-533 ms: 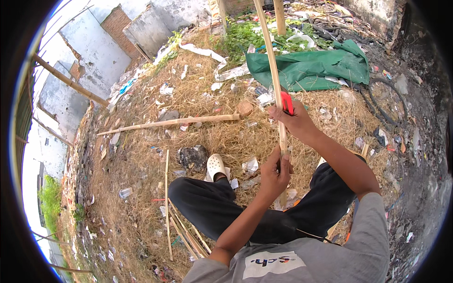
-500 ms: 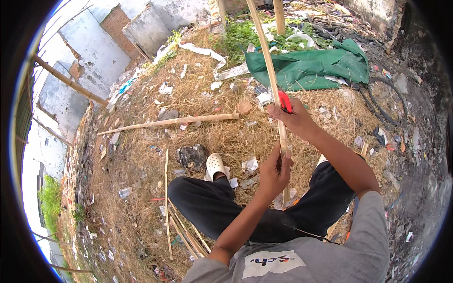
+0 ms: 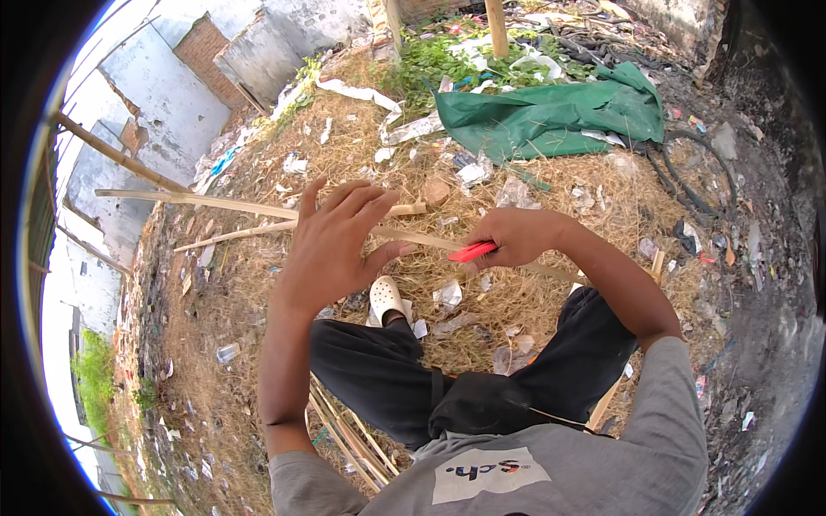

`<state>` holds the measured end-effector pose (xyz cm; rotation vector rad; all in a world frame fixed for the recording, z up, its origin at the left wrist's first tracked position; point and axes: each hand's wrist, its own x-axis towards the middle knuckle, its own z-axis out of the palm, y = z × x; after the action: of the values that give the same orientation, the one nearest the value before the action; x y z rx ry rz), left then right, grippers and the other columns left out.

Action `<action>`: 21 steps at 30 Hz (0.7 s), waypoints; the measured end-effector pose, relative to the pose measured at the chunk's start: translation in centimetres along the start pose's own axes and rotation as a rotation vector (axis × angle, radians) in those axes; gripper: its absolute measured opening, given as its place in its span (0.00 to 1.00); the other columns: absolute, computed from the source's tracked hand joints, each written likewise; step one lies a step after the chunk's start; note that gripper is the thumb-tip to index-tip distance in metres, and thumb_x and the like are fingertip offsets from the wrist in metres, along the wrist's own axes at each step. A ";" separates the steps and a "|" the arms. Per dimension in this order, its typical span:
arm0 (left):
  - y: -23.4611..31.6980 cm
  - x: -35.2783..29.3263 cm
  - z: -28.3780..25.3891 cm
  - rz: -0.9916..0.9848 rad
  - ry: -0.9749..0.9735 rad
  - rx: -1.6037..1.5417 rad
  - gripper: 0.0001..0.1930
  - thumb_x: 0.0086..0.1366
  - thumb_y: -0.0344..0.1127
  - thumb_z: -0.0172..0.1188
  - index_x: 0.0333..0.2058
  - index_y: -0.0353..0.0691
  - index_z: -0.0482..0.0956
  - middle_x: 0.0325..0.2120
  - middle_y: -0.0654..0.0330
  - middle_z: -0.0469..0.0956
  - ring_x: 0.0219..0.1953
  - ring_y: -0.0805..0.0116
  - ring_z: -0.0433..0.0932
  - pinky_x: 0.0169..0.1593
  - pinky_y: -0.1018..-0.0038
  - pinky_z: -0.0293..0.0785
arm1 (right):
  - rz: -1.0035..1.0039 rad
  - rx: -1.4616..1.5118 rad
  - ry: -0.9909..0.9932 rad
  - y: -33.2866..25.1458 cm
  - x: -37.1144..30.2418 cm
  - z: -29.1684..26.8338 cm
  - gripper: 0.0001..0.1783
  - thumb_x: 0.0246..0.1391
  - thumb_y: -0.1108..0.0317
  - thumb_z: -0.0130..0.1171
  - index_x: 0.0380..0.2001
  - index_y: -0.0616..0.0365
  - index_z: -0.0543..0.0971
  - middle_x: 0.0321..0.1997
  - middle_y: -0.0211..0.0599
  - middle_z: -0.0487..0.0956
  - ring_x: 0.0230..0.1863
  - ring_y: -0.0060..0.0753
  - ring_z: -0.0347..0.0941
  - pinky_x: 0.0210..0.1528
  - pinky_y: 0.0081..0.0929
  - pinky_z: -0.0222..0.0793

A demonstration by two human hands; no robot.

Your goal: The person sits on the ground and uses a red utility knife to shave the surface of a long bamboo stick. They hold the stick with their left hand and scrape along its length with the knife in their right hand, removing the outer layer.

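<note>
A long pale bamboo strip (image 3: 232,203) lies nearly crosswise in front of me, its far end off to the left. My right hand (image 3: 522,236) is closed round a red-handled tool (image 3: 473,251) and the strip beside it; the tool's working edge cannot be seen. Over the strip, left of the middle, my left hand (image 3: 334,245) is raised with fingers spread and thumb apart. The strip passes behind that hand, and whether they touch is hidden. Another bamboo piece (image 3: 237,235) rests on the dry grass beyond.
Several bamboo strips (image 3: 348,439) lie beside my left leg. A green sheet (image 3: 551,120) is crumpled on the ground ahead, with black hose (image 3: 701,185) to its right. Litter covers the dry grass. A bamboo pole (image 3: 125,155) slants at the left, before worn walls (image 3: 159,77).
The strip has swung from pointing away from me to pointing left. My left hand has let go, moved left and up, and spread its fingers. My right hand has come slightly lower.
</note>
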<state>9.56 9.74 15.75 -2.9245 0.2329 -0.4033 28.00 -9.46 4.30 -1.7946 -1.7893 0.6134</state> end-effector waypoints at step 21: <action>6.9 -13.5 11.4 -0.843 -0.246 -1.512 0.17 0.72 0.44 0.50 0.26 0.39 0.72 0.13 0.65 0.73 0.14 0.79 0.72 0.18 0.82 0.67 | 0.250 0.508 0.851 1.0 -1.6 0.4 0.27 0.56 0.43 0.62 0.33 0.61 0.82 0.19 0.17 0.66 0.21 0.11 0.57 0.23 0.18 0.50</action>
<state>-1.00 7.19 0.21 -4.3039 -1.3669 0.2219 28.46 -11.03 3.25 -1.5701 -0.7668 0.2748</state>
